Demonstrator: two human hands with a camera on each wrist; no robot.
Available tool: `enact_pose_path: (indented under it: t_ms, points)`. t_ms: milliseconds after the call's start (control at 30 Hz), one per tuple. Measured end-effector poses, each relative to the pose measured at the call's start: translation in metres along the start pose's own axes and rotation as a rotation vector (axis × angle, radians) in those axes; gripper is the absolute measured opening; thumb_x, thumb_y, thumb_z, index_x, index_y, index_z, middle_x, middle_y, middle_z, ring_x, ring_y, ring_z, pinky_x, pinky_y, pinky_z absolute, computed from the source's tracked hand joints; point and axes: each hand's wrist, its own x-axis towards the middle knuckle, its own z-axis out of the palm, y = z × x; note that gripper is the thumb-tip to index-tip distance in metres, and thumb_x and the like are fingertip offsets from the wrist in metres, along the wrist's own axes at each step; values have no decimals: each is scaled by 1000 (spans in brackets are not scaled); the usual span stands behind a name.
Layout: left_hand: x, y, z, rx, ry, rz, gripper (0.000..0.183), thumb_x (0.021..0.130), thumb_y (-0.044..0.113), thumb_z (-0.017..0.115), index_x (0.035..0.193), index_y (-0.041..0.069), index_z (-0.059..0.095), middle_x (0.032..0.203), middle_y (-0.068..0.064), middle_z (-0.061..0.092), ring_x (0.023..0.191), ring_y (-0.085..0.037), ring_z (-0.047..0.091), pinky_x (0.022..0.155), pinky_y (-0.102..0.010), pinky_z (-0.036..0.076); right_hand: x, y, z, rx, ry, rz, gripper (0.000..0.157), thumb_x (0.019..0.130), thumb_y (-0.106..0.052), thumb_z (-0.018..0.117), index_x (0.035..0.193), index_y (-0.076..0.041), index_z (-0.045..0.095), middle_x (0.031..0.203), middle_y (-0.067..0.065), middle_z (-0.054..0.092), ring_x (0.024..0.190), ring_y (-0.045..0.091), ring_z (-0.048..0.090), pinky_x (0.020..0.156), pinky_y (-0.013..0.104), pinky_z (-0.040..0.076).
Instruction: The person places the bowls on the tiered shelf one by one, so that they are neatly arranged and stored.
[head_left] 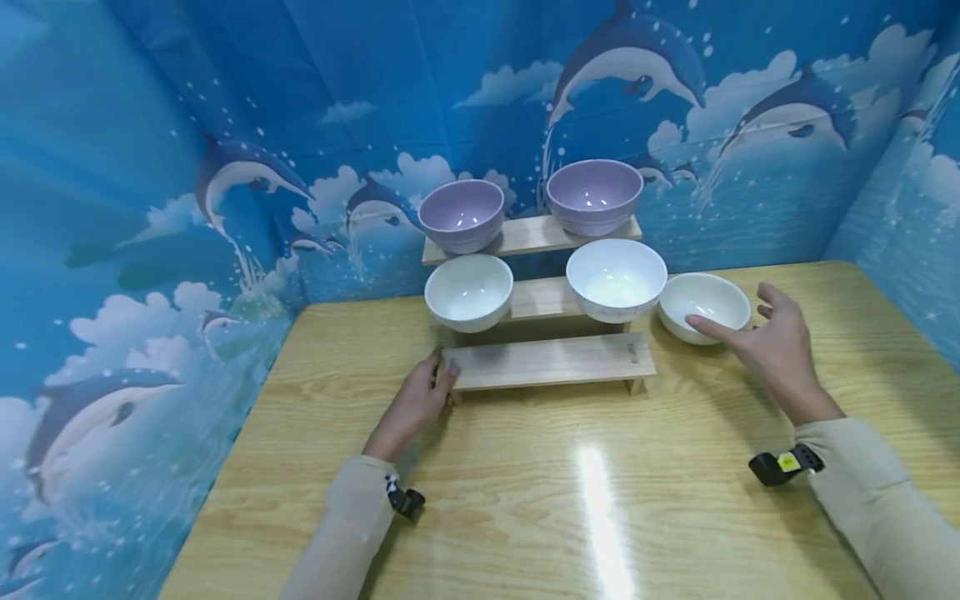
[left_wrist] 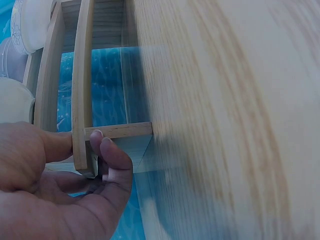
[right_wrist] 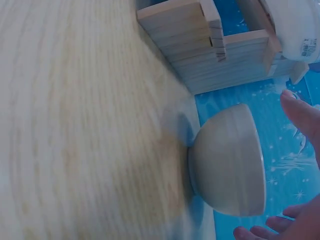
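Note:
A three-step wooden stand (head_left: 551, 362) stands on the table. My left hand (head_left: 412, 408) pinches the left end of its lowest board (left_wrist: 81, 100), thumb on one face and curled fingertips (left_wrist: 115, 155) on the other. A white bowl (head_left: 705, 304) sits upright on the table to the right of the stand. Around that bowl (right_wrist: 227, 162) my right hand (head_left: 780, 358) is spread, thumb over the near rim in the head view; the right wrist view shows the fingers apart from its wall.
Two purple bowls (head_left: 461, 218) stand on the top step. On the middle step are a plain white bowl (head_left: 468, 296) and a white bowl with a faint pattern (head_left: 617, 279). A blue dolphin-print sheet (head_left: 420, 83) hangs behind the wooden table (head_left: 510, 500).

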Motion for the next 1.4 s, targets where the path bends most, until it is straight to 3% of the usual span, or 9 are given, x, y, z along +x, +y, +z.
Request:
enact_pose_path:
  t_ms: [333,433,667,800,900,1200,1400]
  points:
    - [-1,0,-2,-13,-7,21,69,110,36,43,163,6,10,86,-10,64,76,-23,61,70,-37,53,6,10,6,-6,-23,6,116,86,-43,80,159,8,5,162,34,7,142,58,23,106,69,34]
    - [-1,-1,-2,-9,-7,25,69,110,36,43,163,6,9,87,-10,65,76,-22,61,70,-36,54,7,13,9,8,-24,-4,111,83,-41,84,155,11,16,157,38,18,140,58,29,103,68,38]
    - [-1,0,-1,-11,-8,15,69,110,34,43,163,6,10,88,-10,66,77,-23,62,69,-36,54,10,19,12,-17,-22,-41,114,78,-40,89,153,12,22,148,38,33,134,54,39,103,65,39]
    - [-1,0,0,-10,-8,20,69,110,34,43,163,6,10,89,-9,65,77,-22,62,69,-36,54,10,20,15,-21,-3,-83,100,75,-40,91,145,8,38,136,32,48,120,45,51,88,46,46]
    - [-2,0,0,-14,-3,23,68,110,34,43,163,6,10,88,-10,65,76,-23,62,68,-36,54,11,19,17,-12,-4,-101,98,75,-38,91,145,7,39,135,29,50,118,43,52,84,38,45]
    - [-1,2,2,11,14,-11,68,110,35,44,163,9,12,90,-9,64,77,-22,61,67,-36,54,15,18,22,-11,-4,-80,100,77,-36,90,148,9,34,137,33,47,120,47,50,95,57,45]
    - [-1,2,1,15,16,-22,68,110,36,44,164,10,12,89,-9,63,76,-22,61,67,-36,54,16,19,24,-12,-10,-55,103,79,-35,89,151,9,30,141,35,44,123,49,48,99,62,43]
